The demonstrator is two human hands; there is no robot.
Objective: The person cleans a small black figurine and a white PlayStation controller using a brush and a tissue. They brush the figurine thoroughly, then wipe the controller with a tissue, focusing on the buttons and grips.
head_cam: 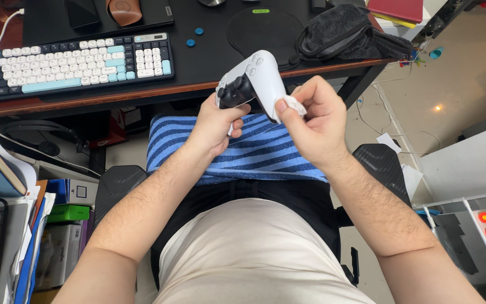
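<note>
My left hand [216,123] grips a white and black game controller [254,79] by its left handle and holds it above my lap, just in front of the desk edge. My right hand [313,121] pinches a small white wipe [292,105] against the controller's right side. A blue striped towel [254,152] lies across my lap under both hands.
A white and teal keyboard [77,63] sits on the dark desk mat [198,59] at the left. A round black pad [262,28] and a folded dark cloth [344,34] lie at the back right. Books and boxes [23,225] are stacked on my left, a white shelf [479,219] on my right.
</note>
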